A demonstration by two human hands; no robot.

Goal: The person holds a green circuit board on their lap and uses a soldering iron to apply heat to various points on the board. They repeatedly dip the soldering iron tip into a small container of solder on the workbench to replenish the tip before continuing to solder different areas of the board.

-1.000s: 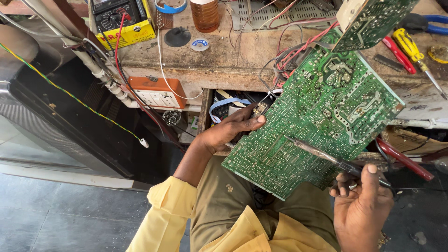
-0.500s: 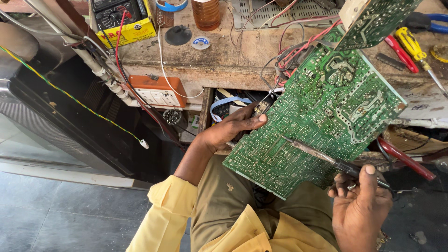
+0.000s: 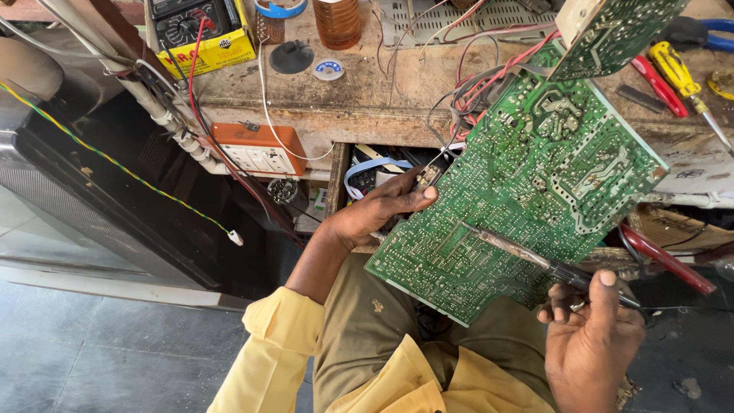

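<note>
Circuit board (image 3: 527, 183), green, solder side up, sits tilted over the person's lap, its far corner against the wooden table (image 3: 367, 92). Left hand (image 3: 382, 210) grips the board's left edge, steadying it. Right hand (image 3: 592, 336), below the board, is closed around a soldering iron (image 3: 535, 256); tip rests on the board's middle. Multimeter (image 3: 200, 34) lies on the table, well left of the board.

The large green printed circuit board (image 3: 527, 183) leans from the lap against the front edge of the worn wooden bench (image 3: 367, 92). On the bench, the yellow-cased multimeter (image 3: 200, 30) sits far left, the yellow-handled screwdriver (image 3: 680, 73) far right. The orange-topped socket box (image 3: 256, 147) hangs below the edge.
</note>
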